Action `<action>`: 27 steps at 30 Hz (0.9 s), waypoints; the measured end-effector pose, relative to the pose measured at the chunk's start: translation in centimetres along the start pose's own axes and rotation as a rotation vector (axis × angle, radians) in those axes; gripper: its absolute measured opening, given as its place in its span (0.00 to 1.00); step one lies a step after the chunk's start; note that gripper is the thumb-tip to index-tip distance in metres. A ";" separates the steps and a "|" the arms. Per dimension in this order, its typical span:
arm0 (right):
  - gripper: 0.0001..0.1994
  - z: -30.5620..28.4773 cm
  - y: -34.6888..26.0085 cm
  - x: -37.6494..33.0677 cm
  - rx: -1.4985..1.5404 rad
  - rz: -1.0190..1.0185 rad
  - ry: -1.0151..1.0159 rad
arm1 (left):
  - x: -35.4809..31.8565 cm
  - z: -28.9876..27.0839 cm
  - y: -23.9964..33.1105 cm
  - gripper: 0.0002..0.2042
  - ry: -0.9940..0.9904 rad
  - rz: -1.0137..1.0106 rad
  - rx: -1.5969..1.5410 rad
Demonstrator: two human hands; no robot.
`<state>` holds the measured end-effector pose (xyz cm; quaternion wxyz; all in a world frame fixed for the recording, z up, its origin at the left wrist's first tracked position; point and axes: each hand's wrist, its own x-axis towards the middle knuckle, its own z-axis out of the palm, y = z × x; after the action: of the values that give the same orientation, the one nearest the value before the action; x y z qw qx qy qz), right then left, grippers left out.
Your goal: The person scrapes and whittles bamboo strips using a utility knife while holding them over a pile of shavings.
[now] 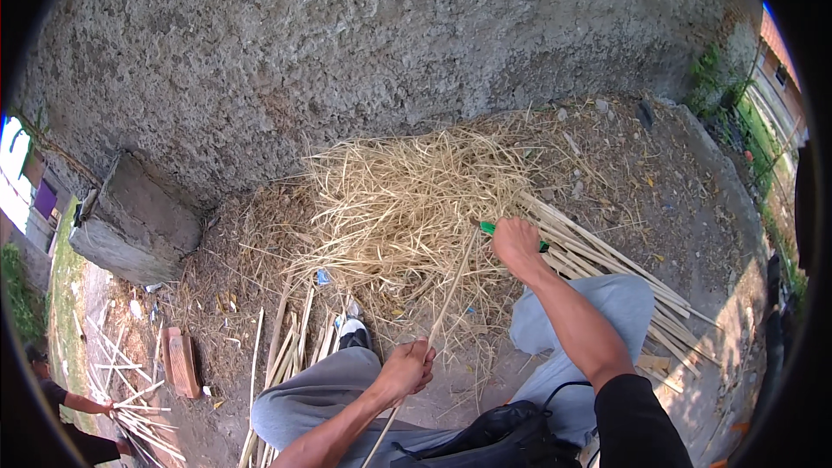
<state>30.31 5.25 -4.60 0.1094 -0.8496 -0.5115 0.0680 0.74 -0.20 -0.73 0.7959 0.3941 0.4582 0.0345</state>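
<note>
A: Head view: grip?
B: The pale strip, slanting far-right, is enclosed by the curled left hand; the green-handled tool is clasped by the right hand.
A: Handling?
B: Presumably light, springy, splintery; best held mid-length.
A: Obstructions?
B: Far side cluttered by shavings, right by stacked strips.

Downward head-worn fisheye view over hands

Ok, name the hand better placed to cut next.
Right hand, probably: it grips the green-handled cutting tool near the long, pale wooden strip, which the left hand holds lower down.
</note>
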 end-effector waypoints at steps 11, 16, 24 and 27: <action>0.10 4.8 6.5 1.9 -0.052 0.179 -0.125 | 0.2 -1.3 0.5 0.18 -0.031 -0.062 0.042; 0.13 2.1 0.1 0.0 -0.006 0.163 -0.279 | 2.0 -2.9 0.6 0.19 0.042 -0.037 0.036; 0.14 -1.1 -1.2 -0.8 0.124 0.159 -0.306 | 2.1 -1.9 2.0 0.19 0.047 0.030 0.082; 0.15 -1.5 -0.3 -0.5 0.120 0.137 -0.163 | 2.1 -1.6 2.2 0.20 0.089 0.041 0.132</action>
<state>30.14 4.78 -3.07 0.1133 -0.8662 -0.4542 0.1745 1.40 3.15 -1.23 0.7460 0.4531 0.4865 0.0379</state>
